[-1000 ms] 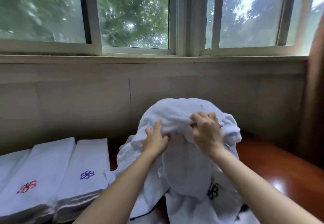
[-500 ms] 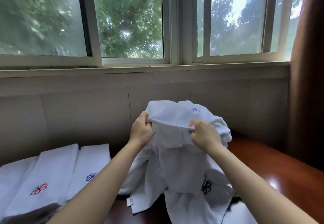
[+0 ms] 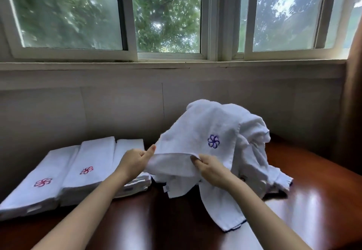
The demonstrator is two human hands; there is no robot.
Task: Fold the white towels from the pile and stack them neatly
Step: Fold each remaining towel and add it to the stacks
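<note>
Pinching the soft, light white terry towel [image 3: 205, 132] by its hem at frame centre, left hand [image 3: 135, 161] and right hand [image 3: 211, 168] grip where limp cloth holds best.

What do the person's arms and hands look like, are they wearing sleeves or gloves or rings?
Both arms are bare up to where the picture ends, with no sleeves showing. The left hand and the right hand have no gloves. No rings, watch or bracelets show on the fingers or wrists. The nails look short and plain.
</note>
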